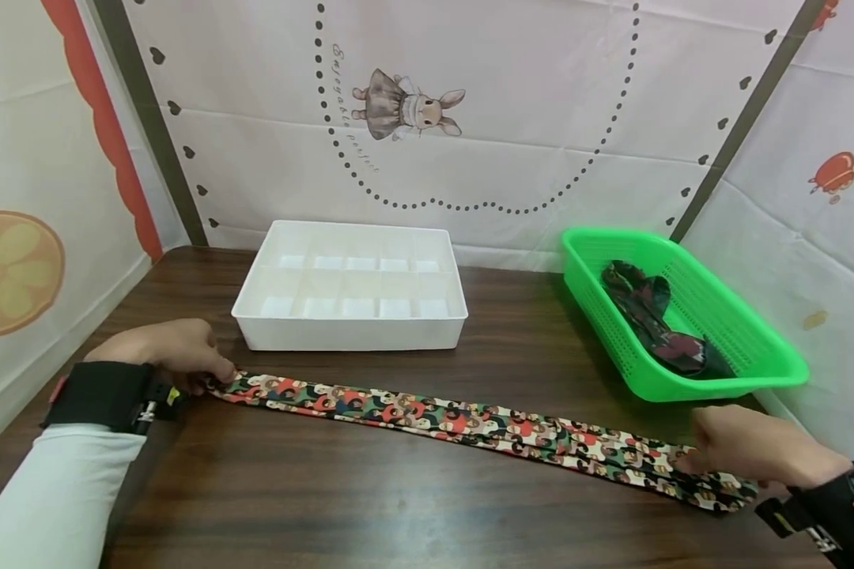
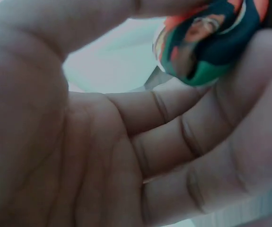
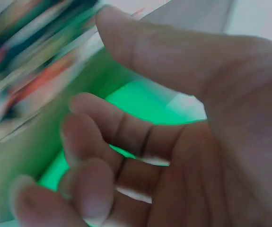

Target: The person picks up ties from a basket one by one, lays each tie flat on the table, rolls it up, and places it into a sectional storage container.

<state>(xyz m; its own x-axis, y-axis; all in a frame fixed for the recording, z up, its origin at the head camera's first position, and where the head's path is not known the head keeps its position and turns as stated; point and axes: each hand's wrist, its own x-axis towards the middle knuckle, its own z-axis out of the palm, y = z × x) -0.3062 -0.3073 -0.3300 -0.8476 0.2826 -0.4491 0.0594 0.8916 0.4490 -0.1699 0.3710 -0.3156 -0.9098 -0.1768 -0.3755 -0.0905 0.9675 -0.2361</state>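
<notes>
1. Printed cloth walls [image 1: 541, 79] close round a dark brown desk [image 1: 292, 490] in the head view. On it a long patterned fabric strip [image 1: 427, 412] runs aslant from the left grip [image 1: 165, 348] to the right grip [image 1: 754, 446]. Behind it stand a white compartment tray [image 1: 356, 334] and, over on the right, a green basket [image 1: 655, 383] with a dark fabric piece [image 1: 676, 348] in it. The left grip pinches the strip's left end; the right one appears to rest its fingertips just short of the other end.
2. From the left wrist, the patterned end sits between thumb and fingers, bunched into a thick fold. I judge it light, soft and limp, hard to damage, a little slippery if the cloth is smooth.
3. At the right wrist, the strip is blurred beyond the thumb tip; thumb and fingers stand apart, nothing between them. Both ends look like the best holds: pinch every layer together, since a single layer may slide out.
</notes>
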